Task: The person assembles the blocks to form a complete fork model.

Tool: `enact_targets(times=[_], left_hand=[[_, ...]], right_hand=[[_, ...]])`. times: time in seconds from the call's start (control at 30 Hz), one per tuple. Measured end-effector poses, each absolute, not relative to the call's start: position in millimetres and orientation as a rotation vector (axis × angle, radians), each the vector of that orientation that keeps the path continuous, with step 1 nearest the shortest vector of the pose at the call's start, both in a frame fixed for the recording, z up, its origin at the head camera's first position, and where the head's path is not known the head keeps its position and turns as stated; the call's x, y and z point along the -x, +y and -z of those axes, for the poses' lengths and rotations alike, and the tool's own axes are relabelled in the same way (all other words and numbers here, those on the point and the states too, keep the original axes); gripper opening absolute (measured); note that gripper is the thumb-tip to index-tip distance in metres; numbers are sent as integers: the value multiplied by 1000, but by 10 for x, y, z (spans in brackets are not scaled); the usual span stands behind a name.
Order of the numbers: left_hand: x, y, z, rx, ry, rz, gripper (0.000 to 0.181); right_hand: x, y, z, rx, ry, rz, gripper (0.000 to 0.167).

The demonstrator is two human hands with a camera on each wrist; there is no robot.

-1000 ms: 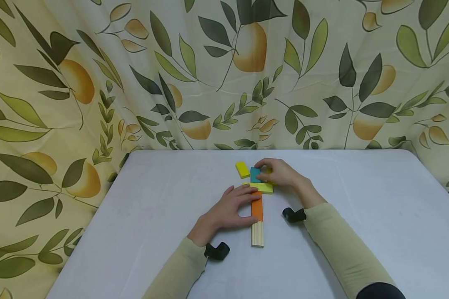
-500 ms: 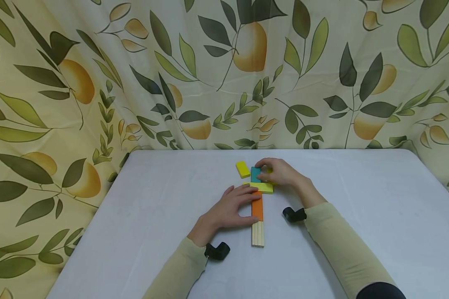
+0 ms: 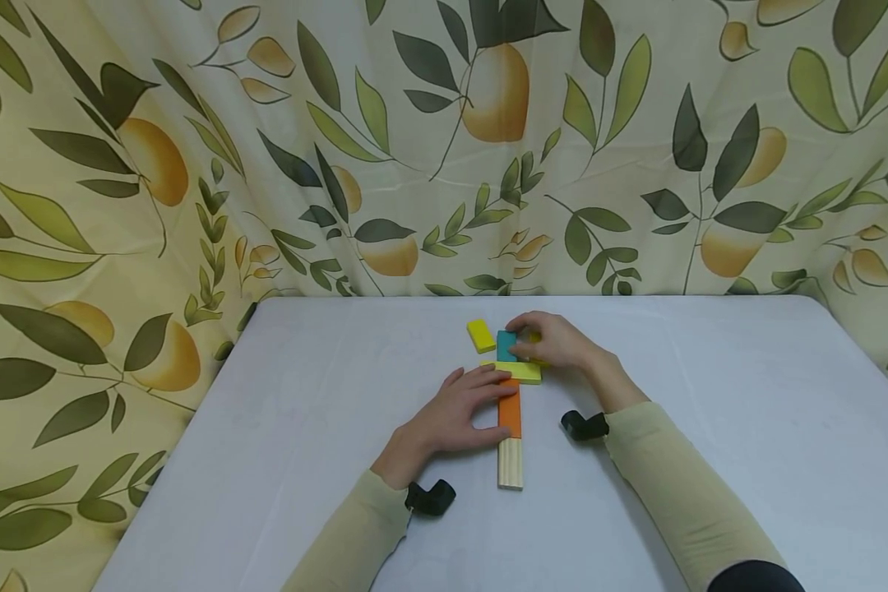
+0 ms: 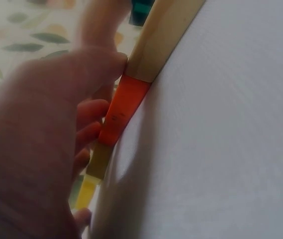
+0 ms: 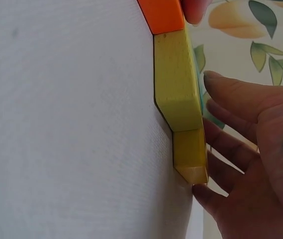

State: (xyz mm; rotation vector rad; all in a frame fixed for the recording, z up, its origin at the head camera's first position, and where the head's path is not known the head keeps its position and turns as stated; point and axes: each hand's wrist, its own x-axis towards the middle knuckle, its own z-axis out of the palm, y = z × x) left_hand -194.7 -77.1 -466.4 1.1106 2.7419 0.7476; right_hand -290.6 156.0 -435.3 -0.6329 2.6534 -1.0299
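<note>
Flat blocks form a line on the table: a plain wooden block, an orange block, a yellow-green block laid crosswise, then a teal block. My left hand rests along the line's left side, its fingers fairly straight. Fingertips lie over the orange and yellow-green blocks; the thumb reaches the orange-wood joint. My right hand lies over the teal block's right side, fingers loosely bent and spread. It mostly hides a yellow block, seen better in the right wrist view.
Another yellow block lies tilted just left of the teal one. A white cloth covers the table. Behind it hangs a curtain printed with fruit and leaves. A small black camera sits at the left wrist.
</note>
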Motion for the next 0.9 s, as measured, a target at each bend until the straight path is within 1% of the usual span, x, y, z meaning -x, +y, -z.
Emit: enact_targets(times=[0.27, 0.53, 0.9], left_hand=[[1930, -765, 4628, -1118, 2738, -746, 60], [1915, -789, 4588, -1065, 2754, -765, 58], [1977, -923, 4544, -975, 2796, -791, 55]], right_hand=[[2873, 1611, 4330, 624, 2667, 1073, 44], [2823, 1652, 4277, 601, 2695, 1072, 44], [2759, 1641, 4249, 710, 2701, 1052, 45]])
